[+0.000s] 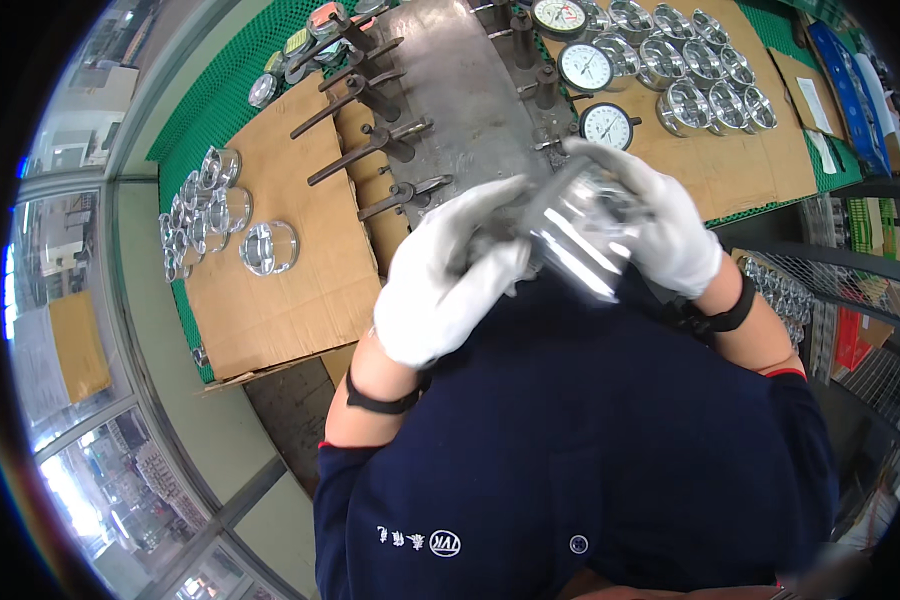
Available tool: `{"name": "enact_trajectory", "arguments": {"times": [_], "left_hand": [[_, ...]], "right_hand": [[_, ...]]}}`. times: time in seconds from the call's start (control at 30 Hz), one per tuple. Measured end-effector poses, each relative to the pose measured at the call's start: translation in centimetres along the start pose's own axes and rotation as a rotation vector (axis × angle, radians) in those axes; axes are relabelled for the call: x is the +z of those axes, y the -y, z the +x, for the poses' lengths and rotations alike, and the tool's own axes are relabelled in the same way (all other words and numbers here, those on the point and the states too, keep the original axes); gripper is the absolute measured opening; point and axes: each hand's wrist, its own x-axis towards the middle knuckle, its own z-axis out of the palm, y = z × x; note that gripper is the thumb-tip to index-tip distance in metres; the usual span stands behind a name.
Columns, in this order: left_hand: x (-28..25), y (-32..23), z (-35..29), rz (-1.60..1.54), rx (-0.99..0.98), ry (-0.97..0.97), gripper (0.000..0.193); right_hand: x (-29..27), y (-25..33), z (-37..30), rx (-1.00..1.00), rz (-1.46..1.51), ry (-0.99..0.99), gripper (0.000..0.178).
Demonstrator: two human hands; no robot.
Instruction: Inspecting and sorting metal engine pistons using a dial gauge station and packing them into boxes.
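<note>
Head view: both hands wear white gloves and meet close to the chest, above the near edge of the desk. Between them sits 1 shiny metal piston, blurred in the picture, so its fine detail cannot be read. The left hand is closed around the piston's left end, fingers curled over it. The right hand wraps the piston's right and far side, fingers bent over the top. The piston's long axis appears to run slantwise, from lower left by the left hand up toward the right hand; the blur leaves this uncertain. Both hands touch it, so neither is nearer than the other.

Farther along the desk, a grey metal gauge fixture stands at the middle, with dark lever handles on its left side and 3 round dial gauges on its right. On brown cardboard toward the left edge lies a cluster of finished pistons, 1 apart nearer the middle. A second group of pistons fills the far right corner on cardboard over green matting.
</note>
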Motion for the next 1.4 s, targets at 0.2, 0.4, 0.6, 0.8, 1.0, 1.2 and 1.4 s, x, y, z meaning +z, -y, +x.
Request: {"name": "enact_trajectory", "arguments": {"times": [0.2,0.4,0.6,0.8,1.0,1.2,1.4], "left_hand": [[-11.9,7.0,-2.7,0.776,-0.056,-0.805,0.058],[-17.0,11.4,-4.8,1.504,-0.725,-0.574,0.063],[-19.1,13.1,-4.2,1.52,-0.429,-0.722,0.059],[-17.9,11.6,-5.9,1.481,-0.529,-0.629,0.054],[-12.1,4.4,-6.7,0.083,-0.122,-0.689,0.047],[-2.3,-0.6,-2.5,-0.009,-0.172,-0.34,0.043],[-1.9,3.5,-0.7,0.941,0.04,-0.202,0.054]], "right_hand": [[-7.9,-8.3,-3.8,-0.087,-0.436,-0.526,0.033],[-9.3,-16.8,0.5,0.652,0.247,-0.453,0.017],[-8.4,-23.7,3.9,0.715,0.482,-0.489,0.025],[-7.2,-17.8,1.5,0.398,0.425,-0.693,0.047],[-3.5,-4.7,0.7,0.123,0.29,-0.492,0.035],[5.0,-1.6,2.7,-0.46,0.045,0.12,0.108],[3.5,-3.1,4.1,-0.377,-0.456,0.133,0.097]]}}
